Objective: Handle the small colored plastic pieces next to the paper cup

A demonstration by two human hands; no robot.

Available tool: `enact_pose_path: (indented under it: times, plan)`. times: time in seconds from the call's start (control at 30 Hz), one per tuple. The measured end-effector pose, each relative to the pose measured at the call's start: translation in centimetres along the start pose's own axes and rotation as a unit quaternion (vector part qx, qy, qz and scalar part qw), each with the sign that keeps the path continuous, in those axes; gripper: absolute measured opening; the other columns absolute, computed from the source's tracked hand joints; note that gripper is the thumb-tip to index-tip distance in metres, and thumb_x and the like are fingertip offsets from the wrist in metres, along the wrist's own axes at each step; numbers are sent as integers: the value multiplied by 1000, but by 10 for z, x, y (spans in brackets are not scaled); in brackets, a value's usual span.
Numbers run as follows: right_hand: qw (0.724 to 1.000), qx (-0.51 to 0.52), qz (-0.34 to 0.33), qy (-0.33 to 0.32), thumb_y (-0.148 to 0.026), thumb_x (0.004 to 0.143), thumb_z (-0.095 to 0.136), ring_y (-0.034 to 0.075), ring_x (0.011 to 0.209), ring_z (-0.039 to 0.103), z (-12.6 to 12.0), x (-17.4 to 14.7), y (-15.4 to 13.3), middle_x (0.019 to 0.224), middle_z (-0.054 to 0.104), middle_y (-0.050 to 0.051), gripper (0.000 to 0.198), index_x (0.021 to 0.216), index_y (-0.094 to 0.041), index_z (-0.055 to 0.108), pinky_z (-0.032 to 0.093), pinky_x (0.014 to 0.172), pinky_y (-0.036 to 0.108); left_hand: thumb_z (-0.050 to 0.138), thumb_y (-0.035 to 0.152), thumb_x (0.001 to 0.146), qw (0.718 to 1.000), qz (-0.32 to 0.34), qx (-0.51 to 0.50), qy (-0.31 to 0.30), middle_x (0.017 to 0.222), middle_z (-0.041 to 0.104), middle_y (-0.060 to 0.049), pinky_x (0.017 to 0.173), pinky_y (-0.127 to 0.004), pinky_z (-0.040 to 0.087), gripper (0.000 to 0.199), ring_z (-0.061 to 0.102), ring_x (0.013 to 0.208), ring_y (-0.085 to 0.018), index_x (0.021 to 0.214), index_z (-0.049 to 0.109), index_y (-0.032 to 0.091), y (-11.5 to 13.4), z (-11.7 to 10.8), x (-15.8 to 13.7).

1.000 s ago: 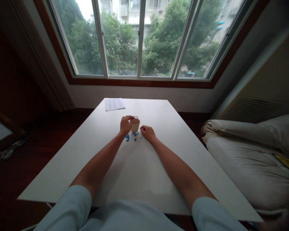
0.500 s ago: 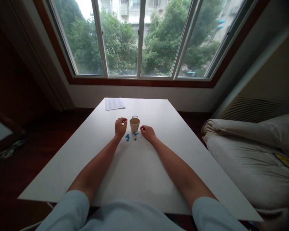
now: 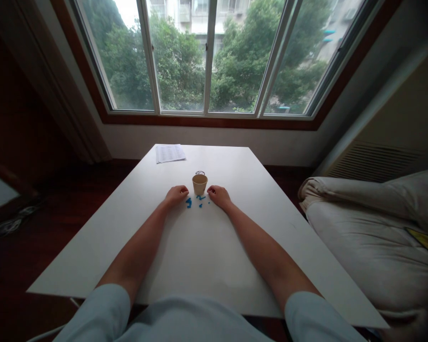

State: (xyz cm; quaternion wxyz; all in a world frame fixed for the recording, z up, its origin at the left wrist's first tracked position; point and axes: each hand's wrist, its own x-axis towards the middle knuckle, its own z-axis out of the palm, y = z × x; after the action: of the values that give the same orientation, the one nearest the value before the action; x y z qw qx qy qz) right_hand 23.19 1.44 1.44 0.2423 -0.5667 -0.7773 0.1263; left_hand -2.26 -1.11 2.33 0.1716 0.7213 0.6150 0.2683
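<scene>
A brown paper cup (image 3: 199, 186) stands upright on the white table (image 3: 199, 266), its opening facing up; I cannot make out what is inside. To its left, my left hand (image 3: 176, 194) rests near the tabletop with fingers curled in, and no object shows in it. My right hand (image 3: 219, 195) lies just right of the cup, its fingers likewise curled with nothing visible between them. In front of the cup are several small blue pieces: a larger clump (image 3: 189, 203) beside my left hand, a thin irregular piece (image 3: 200, 197) by the cup's base and a small bit (image 3: 200, 205) nearer me.
A dark thin looped item (image 3: 199, 172) lies behind the cup, partly hidden by it. Sheets of paper (image 3: 170, 153) lie at the table's far left corner. A window (image 3: 207, 61) is beyond the table, and a pale cushioned seat (image 3: 367, 228) is on the right.
My left hand has come down and toward me, from a raised pinch beside the cup's rim to a lower curled rest. My right hand, the cup and the blue pieces look the same.
</scene>
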Motion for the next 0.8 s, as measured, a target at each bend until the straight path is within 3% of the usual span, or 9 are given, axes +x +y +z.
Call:
enact_pose_path:
  times: [0.13,0.27,0.4,0.63,0.8]
  plan:
    - [998,17,-50,-37,-25,85,57,12,83,59,-8,1,5,93,71,2,20,93,-22,75,40,75,21,61,38,78,997,25,-6,-79,89,72,-4,67,-26,45,24,63,80,-18,89,75,21,1,-13,-5]
    - [985,61,-108,-121,-25,82,59,10,76,55,-20,1,12,87,67,-1,18,92,-21,74,39,69,19,62,39,76,990,48,-9,-135,86,71,-2,65,-25,44,27,61,76,-17,93,76,23,-1,-22,-7]
    - [974,67,-109,-189,-29,77,66,9,70,52,-26,2,13,80,63,-3,18,91,-20,73,35,62,18,62,35,74,981,67,-4,-182,82,69,-1,64,-24,42,30,59,72,-16,98,76,25,-4,-26,-7]
    - [978,51,-95,-178,-33,77,67,9,70,51,-23,1,9,78,63,-3,17,88,-19,70,34,63,18,66,33,69,968,82,-15,-238,83,66,-1,63,-24,41,38,57,70,-15,105,75,25,-4,-31,-7]
    - [966,63,-110,-224,-41,76,68,9,70,51,-28,3,12,79,62,-2,25,86,-19,69,34,62,19,70,42,70,958,89,-27,-272,85,65,-1,63,-23,41,43,56,71,-14,109,73,24,-4,-33,-9]
